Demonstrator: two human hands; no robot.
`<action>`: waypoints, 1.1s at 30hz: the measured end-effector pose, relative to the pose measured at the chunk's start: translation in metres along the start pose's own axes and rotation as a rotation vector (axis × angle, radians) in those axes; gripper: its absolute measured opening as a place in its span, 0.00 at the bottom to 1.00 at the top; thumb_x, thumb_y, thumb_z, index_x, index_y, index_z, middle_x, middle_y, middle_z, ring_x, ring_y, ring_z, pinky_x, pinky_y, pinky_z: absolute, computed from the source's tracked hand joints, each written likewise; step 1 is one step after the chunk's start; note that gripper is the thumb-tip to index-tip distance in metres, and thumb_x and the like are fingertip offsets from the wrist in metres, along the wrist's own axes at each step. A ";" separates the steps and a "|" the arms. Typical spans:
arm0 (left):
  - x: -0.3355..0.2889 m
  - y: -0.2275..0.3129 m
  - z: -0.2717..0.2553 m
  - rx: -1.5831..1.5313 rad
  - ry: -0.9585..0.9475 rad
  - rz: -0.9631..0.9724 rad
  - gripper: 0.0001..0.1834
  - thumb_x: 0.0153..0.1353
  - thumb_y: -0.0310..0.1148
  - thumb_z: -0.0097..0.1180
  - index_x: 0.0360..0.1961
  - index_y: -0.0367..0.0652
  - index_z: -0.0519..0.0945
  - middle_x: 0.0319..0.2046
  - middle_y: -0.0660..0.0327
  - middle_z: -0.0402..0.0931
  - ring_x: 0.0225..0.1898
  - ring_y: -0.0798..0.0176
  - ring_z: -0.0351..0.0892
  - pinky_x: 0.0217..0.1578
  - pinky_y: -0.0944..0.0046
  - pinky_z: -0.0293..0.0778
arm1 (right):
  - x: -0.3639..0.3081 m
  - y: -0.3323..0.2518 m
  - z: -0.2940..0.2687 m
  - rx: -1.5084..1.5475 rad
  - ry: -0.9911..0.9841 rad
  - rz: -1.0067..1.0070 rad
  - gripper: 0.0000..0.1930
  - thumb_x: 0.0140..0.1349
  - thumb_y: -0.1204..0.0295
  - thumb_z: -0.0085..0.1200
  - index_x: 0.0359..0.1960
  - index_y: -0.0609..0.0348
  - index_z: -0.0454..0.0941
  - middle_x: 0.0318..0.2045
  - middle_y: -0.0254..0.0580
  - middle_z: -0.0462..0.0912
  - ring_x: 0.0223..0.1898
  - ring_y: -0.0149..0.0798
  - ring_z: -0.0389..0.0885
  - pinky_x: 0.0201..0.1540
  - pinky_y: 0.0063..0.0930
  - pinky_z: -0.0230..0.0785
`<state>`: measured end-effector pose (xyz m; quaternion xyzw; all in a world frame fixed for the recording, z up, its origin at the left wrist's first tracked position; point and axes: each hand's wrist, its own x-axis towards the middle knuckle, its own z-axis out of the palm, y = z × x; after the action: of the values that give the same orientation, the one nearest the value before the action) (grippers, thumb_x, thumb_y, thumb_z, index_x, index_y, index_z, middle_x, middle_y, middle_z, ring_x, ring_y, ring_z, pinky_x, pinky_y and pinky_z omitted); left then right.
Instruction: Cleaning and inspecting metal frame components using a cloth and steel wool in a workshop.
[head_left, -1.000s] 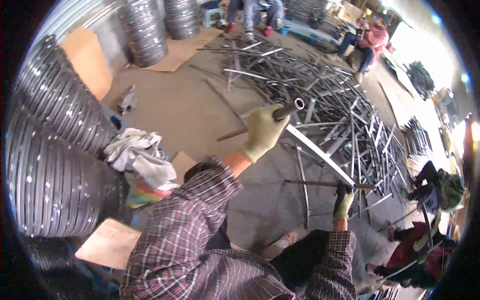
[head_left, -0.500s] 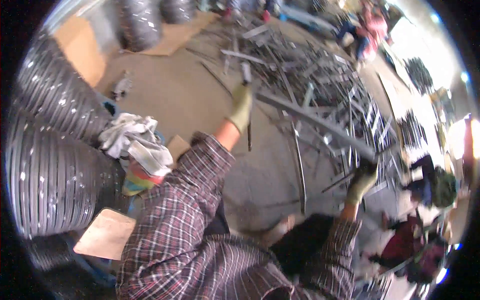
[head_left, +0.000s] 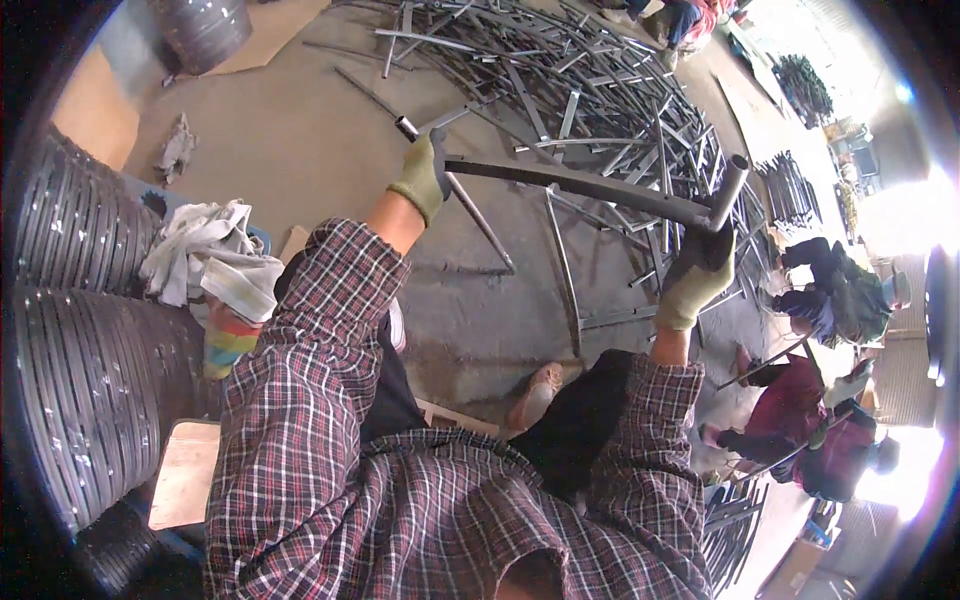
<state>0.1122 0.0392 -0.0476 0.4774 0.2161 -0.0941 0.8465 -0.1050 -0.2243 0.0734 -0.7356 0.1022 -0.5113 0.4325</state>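
Note:
A long dark metal bar point(head_left: 580, 184) stretches across in front of me, held up off the floor. A short round tube point(head_left: 729, 190) joins it crosswise at its right end, and another tube end point(head_left: 405, 125) pokes out by its left end. My left hand point(head_left: 424, 180), in a pale green glove with dark fingers, is closed around the left end. The right hand point(head_left: 700, 275), gloved alike, grips the bar's right end just below the upright tube. Its fingertips are partly hidden.
A wide heap of loose metal bars point(head_left: 540, 80) covers the floor ahead. Stacked black ribbed coils point(head_left: 95, 390) stand at my left, beside grey rags point(head_left: 205, 250) and a tan board point(head_left: 185, 475). Several co-workers point(head_left: 800, 410) sit at the right; a loose rod point(head_left: 565, 270) lies near my feet.
My view has shifted, with the heap now higher in the picture. The bar's right end has risen and its short tube now points upward. Both hands still hold the bar.

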 end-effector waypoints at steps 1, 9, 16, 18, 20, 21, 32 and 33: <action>-0.002 0.000 -0.001 -0.046 -0.017 -0.038 0.09 0.59 0.41 0.53 0.29 0.48 0.73 0.23 0.64 0.70 0.26 0.66 0.70 0.25 0.64 0.65 | -0.003 -0.006 0.000 0.137 0.039 0.043 0.13 0.60 0.84 0.52 0.48 0.69 0.75 0.37 0.36 0.79 0.39 0.29 0.75 0.43 0.20 0.69; 0.010 0.021 -0.012 -0.020 -0.134 -0.022 0.11 0.57 0.39 0.52 0.19 0.53 0.69 0.18 0.70 0.66 0.21 0.71 0.65 0.23 0.69 0.58 | -0.001 -0.016 0.009 0.130 0.018 0.052 0.13 0.63 0.81 0.48 0.49 0.66 0.75 0.44 0.40 0.79 0.44 0.30 0.75 0.49 0.24 0.67; -0.008 0.023 -0.005 -0.001 -0.167 0.024 0.10 0.60 0.45 0.50 0.24 0.56 0.74 0.21 0.71 0.70 0.25 0.73 0.68 0.24 0.69 0.62 | -0.003 0.000 0.003 0.147 0.022 0.081 0.18 0.65 0.81 0.44 0.56 0.68 0.69 0.42 0.36 0.76 0.42 0.29 0.73 0.46 0.22 0.67; 0.015 0.019 -0.028 0.017 -0.181 0.020 0.11 0.59 0.48 0.51 0.25 0.58 0.75 0.22 0.72 0.72 0.25 0.73 0.69 0.23 0.70 0.59 | -0.012 -0.005 0.011 0.422 0.103 0.100 0.20 0.62 0.84 0.47 0.57 0.67 0.69 0.44 0.39 0.78 0.43 0.29 0.74 0.46 0.22 0.67; -0.003 0.021 -0.018 0.111 -0.104 0.116 0.11 0.60 0.48 0.51 0.25 0.58 0.75 0.22 0.73 0.73 0.24 0.73 0.68 0.22 0.71 0.58 | -0.010 -0.006 0.007 0.104 0.056 0.096 0.17 0.61 0.84 0.48 0.53 0.67 0.72 0.42 0.38 0.78 0.42 0.29 0.74 0.45 0.23 0.68; 0.018 0.017 -0.036 0.073 -0.206 0.096 0.11 0.60 0.48 0.52 0.25 0.58 0.75 0.23 0.73 0.73 0.24 0.73 0.68 0.21 0.71 0.57 | -0.010 -0.002 0.004 0.095 -0.019 0.214 0.15 0.61 0.84 0.50 0.50 0.67 0.74 0.40 0.37 0.78 0.40 0.28 0.75 0.44 0.23 0.69; -0.005 0.036 -0.010 0.174 -0.070 0.171 0.10 0.59 0.48 0.53 0.30 0.56 0.77 0.25 0.74 0.73 0.25 0.76 0.63 0.25 0.70 0.54 | -0.008 -0.010 0.009 0.151 0.097 0.014 0.19 0.58 0.85 0.46 0.53 0.69 0.72 0.38 0.36 0.78 0.35 0.28 0.72 0.38 0.20 0.67; -0.022 0.041 0.004 0.220 -0.147 0.163 0.11 0.59 0.48 0.53 0.31 0.56 0.77 0.24 0.74 0.72 0.25 0.76 0.63 0.25 0.70 0.54 | -0.003 -0.004 -0.002 0.133 0.101 0.006 0.19 0.58 0.85 0.46 0.53 0.69 0.72 0.38 0.36 0.78 0.35 0.28 0.72 0.38 0.20 0.67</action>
<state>0.1083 0.0561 -0.0043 0.5748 0.1023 -0.0829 0.8076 -0.1091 -0.2207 0.0744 -0.6780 0.0919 -0.5523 0.4762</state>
